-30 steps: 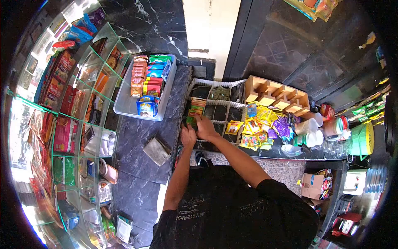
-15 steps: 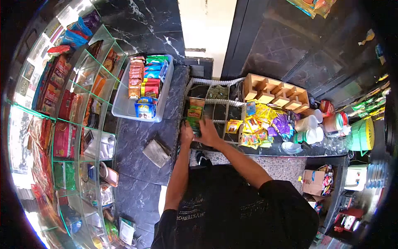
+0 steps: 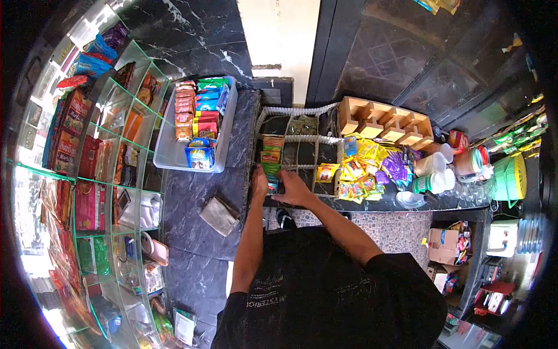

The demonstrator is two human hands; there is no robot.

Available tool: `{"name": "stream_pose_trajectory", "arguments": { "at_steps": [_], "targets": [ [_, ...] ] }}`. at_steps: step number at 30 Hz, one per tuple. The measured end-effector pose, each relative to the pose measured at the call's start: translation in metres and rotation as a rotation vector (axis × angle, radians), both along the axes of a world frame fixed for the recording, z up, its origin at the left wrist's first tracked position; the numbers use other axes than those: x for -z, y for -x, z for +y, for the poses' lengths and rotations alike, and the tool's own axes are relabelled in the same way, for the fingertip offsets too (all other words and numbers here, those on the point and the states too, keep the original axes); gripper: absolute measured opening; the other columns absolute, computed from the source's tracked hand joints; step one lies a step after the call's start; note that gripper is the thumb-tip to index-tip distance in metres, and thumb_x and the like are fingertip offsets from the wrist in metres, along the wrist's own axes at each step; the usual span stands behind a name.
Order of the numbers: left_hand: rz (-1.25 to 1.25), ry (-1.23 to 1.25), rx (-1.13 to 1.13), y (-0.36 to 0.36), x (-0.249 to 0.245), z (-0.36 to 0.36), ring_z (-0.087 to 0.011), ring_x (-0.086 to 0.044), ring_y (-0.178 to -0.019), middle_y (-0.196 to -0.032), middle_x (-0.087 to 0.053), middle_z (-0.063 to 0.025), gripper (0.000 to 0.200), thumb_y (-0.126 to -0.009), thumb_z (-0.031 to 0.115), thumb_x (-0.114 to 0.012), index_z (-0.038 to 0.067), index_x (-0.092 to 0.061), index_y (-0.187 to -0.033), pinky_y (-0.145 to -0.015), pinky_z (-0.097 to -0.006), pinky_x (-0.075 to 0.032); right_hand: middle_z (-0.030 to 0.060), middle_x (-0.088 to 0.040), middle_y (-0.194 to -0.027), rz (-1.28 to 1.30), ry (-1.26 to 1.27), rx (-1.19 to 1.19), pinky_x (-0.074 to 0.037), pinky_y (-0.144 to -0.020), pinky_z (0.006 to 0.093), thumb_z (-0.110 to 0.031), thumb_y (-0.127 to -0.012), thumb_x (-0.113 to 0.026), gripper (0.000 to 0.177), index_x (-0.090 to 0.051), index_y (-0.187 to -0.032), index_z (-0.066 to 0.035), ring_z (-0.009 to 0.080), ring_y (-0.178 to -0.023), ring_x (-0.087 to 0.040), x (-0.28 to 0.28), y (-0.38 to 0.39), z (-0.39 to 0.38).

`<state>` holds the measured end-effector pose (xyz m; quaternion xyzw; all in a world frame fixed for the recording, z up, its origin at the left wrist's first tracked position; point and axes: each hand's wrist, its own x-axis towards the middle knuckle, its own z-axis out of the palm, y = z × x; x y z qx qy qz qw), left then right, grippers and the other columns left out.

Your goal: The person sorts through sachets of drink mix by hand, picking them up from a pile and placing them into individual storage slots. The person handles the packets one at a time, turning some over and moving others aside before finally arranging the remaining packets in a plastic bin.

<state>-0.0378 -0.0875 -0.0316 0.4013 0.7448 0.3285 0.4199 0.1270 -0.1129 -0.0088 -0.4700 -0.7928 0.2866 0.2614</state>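
Here, the left hand (image 3: 260,183) and right hand (image 3: 292,187) flank the green sachets (image 3: 271,170) in the near left compartment of the divided rack (image 3: 297,109), fingers curved against them, grip impossible to tell, with bare tabletop (image 3: 195,189) open just leftward.

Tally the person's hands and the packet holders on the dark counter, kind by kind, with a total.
hands: 2, the left hand and the right hand
clear plastic tub: 1
wooden divider rack: 1
divided tray with white edging: 1
Total: 5
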Motion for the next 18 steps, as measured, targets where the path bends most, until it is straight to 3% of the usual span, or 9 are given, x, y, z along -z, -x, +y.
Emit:
{"name": "stream_pose_trajectory", "arguments": {
  "at_steps": [4,6,9,12,15,16,18],
  "targets": [
    [-0.024,0.028,0.014,0.013,0.028,0.006,-0.0475,-0.057,-0.121,-0.128,-0.06,-0.0319,0.062,-0.105,0.046,-0.031,-0.005,-0.06,-0.126,-0.101,-0.0491,-0.043,0.0169,-0.067,-0.101,-0.078,-0.088,0.022,-0.048,-0.092,0.0503,-0.028,-0.074,-0.083,0.056,-0.061,-0.119,-0.002,0.0401,-0.105,-0.06,-0.006,0.015,0.014],
    [0.159,0.033,0.137,0.018,0.041,0.012,-0.0487,-0.055,-0.121,-0.132,-0.058,-0.0328,0.058,-0.104,0.042,-0.035,-0.005,-0.06,-0.126,-0.102,-0.0491,-0.043,0.0194,-0.067,-0.104,-0.196,-0.048,-0.128,-0.049,-0.091,0.0512,-0.027,-0.074,-0.081,0.039,-0.071,-0.104,-0.002,0.0398,-0.108,-0.059,0.019,0.022,0.023],
    [0.061,0.056,0.04,0.017,0.053,0.014,-0.0495,-0.054,-0.123,-0.134,-0.057,-0.0328,0.058,-0.104,0.042,-0.036,-0.005,-0.06,-0.127,-0.104,-0.0497,-0.042,0.022,-0.07,-0.093,-0.275,-0.122,-0.173,-0.053,-0.085,0.0524,-0.023,-0.076,-0.077,0.027,-0.075,-0.09,0.0,0.0388,-0.098,-0.066,0.019,0.028,0.024],
    [0.049,0.096,-0.082,0.007,0.028,0.007,-0.0498,-0.053,-0.125,-0.133,-0.057,-0.0326,0.058,-0.103,0.043,-0.038,-0.004,-0.061,-0.128,-0.105,-0.0499,-0.042,0.0209,-0.071,-0.085,-0.407,-0.071,-0.161,-0.054,-0.084,0.0514,-0.02,-0.075,-0.077,0.022,-0.075,-0.085,-0.001,0.037,-0.093,-0.068,0.021,0.031,0.034],
    [0.155,0.033,0.022,0.015,0.061,0.01,-0.0498,-0.052,-0.126,-0.134,-0.057,-0.0325,0.059,-0.103,0.044,-0.039,-0.004,-0.059,-0.131,-0.105,-0.05,-0.042,0.0188,-0.071,-0.09,-0.4,-0.171,-0.174,-0.054,-0.082,0.0491,-0.019,-0.071,-0.078,0.028,-0.072,-0.089,0.001,0.0413,-0.091,-0.067,0.03,0.032,0.036],
    [0.155,0.028,0.025,0.014,0.052,0.012,-0.0498,-0.052,-0.126,-0.134,-0.057,-0.0325,0.059,-0.103,0.044,-0.039,-0.004,-0.059,-0.131,-0.105,-0.05,-0.042,0.0188,-0.071,-0.09,-0.401,-0.175,-0.17,-0.054,-0.082,0.0491,-0.019,-0.071,-0.078,0.028,-0.072,-0.089,0.001,0.0413,-0.091,-0.067,0.03,0.033,0.037],
    [0.012,0.106,0.018,0.013,0.037,0.014,-0.0504,-0.052,-0.125,-0.133,-0.057,-0.0325,0.061,-0.102,0.045,-0.039,-0.004,-0.056,-0.133,-0.104,-0.0504,-0.042,0.0218,-0.071,-0.083,-0.473,-0.093,-0.149,-0.055,-0.081,0.0504,-0.019,-0.072,-0.079,0.022,-0.074,-0.079,0.001,0.0365,-0.091,-0.069,0.032,0.036,0.039]
  ]
}}
